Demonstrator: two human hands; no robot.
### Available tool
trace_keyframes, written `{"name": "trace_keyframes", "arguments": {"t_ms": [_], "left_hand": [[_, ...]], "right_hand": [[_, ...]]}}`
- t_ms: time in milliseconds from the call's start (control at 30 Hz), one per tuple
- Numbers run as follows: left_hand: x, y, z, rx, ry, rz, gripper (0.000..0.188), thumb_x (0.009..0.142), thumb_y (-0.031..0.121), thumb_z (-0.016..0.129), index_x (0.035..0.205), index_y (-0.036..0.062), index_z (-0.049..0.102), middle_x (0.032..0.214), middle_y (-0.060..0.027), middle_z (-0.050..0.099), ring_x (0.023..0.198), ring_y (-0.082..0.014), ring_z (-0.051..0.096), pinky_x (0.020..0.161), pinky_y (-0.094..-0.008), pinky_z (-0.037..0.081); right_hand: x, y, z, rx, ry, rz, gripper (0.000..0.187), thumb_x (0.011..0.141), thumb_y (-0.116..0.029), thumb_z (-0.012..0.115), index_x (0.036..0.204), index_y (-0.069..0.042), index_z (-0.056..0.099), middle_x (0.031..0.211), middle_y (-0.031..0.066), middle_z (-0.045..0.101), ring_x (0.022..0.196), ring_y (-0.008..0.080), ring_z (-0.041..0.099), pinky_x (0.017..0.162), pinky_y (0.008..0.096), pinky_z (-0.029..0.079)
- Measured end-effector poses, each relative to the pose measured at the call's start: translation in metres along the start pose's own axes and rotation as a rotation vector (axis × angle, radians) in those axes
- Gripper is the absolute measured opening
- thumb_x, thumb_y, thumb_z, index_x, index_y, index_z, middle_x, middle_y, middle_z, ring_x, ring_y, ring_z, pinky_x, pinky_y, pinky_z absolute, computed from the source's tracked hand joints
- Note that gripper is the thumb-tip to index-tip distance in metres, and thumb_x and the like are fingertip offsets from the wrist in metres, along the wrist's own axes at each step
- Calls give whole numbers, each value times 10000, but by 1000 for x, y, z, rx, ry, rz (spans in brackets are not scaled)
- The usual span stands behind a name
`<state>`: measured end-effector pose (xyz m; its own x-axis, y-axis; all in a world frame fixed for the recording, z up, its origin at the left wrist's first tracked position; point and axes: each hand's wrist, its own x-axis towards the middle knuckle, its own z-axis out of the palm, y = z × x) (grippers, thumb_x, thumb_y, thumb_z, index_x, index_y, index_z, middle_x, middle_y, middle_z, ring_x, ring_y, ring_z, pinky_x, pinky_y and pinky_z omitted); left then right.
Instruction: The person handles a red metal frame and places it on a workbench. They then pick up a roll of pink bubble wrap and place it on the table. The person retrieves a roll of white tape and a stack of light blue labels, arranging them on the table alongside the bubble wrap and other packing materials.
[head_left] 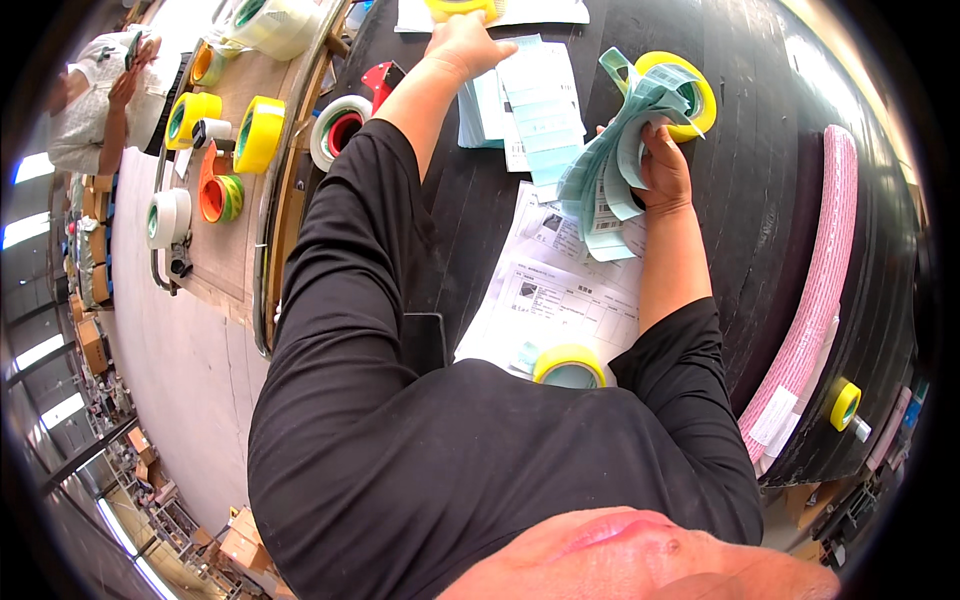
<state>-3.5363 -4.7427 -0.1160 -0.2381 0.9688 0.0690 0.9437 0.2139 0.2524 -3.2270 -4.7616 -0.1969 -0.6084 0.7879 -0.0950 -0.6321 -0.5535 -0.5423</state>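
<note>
At the far edge of the view, my left hand [465,48] reaches over papers to a yellow roll of tape [465,8]. Its fingers are at the roll and partly hidden, while the thumb points out to the right. My right hand [662,175] is closed round a fanned bundle of pale green label strips [612,175], which hangs in loops over printed sheets [570,285]. Just beyond that hand lies another yellow tape roll [708,98], partly covered by the strips. Between my hands, more label strips [540,110] lie in stacks on the black table [450,240].
A tape roll [568,365] sits on the sheets near my chest. A red-handled tape dispenser [382,82] stands beside my left forearm. Several tape rolls [258,135] occupy a side table at left. A long pink-wrapped roll [810,290] lies at right. Another person [105,105] stands far left.
</note>
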Motion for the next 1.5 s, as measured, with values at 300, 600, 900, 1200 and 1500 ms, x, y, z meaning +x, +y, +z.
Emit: {"name": "trace_keyframes", "arguments": {"t_ms": [300,600,900,1200,1500], "left_hand": [[-12,7,5,-132,30,175,403,766,239,736,1146,117,683,888,-44,684,853,-225,659,796,-333,516],[-24,84,-35,-835,-355,162,267,818,173,670,1030,14,703,902,-119,702,800,-208,679,753,-319,551],[-21,56,-7,-844,-56,233,339,884,315,665,1052,22,690,872,-82,701,796,-191,694,762,-310,543],[-83,52,-7,-752,-141,102,488,875,307,697,1239,0,595,1068,-122,693,959,-187,660,856,-293,509],[-80,106,17,-1094,-215,-64,446,823,76,686,1234,-43,559,1075,-163,673,951,-213,650,851,-307,516]], "right_hand": [[-6,-4,10,-17,-47,32,362,920,-193,653,1251,-81,556,1080,175,663,1039,342,641,932,502,518],[-6,4,3,-200,35,-165,515,864,-212,719,1301,-43,505,1304,125,568,1256,234,501,1109,393,347],[0,2,-9,-82,26,-74,436,879,-250,707,1234,-43,559,1162,162,639,1129,366,597,1003,528,461],[-3,0,8,-13,17,-48,341,949,-193,610,1264,-87,538,1140,123,642,1066,293,623,961,485,496],[1,-21,68,-423,364,-155,395,936,-149,623,1295,-16,525,1188,87,624,1033,208,616,868,376,512]]}}
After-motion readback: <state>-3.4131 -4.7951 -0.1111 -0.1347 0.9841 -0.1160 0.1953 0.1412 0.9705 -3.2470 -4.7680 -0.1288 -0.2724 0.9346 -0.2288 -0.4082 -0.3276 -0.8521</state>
